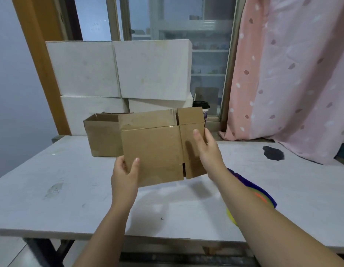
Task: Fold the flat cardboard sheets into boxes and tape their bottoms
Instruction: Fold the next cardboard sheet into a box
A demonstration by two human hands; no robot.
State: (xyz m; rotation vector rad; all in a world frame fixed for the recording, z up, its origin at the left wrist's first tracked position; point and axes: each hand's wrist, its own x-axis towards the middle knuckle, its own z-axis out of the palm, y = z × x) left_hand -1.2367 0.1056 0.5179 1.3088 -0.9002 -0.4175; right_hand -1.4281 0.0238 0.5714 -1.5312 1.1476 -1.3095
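Two hands held a flat cardboard sheet (153, 149) up above the table (51, 189), the left hand (124, 176) pinching its bottom corner and the right hand (207, 149) gripping its far edge, fingers together, while a folded box (103, 137) sat just behind the left hand.

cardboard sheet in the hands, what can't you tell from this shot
Head view only:
- Back of the cardboard sheet: faces away.
- Left hand fingers: behind the sheet's lower left corner.
- Finished box: right part hidden by the sheet, bottom unseen.
- Colourful object: partly covered by the right hand's forearm.
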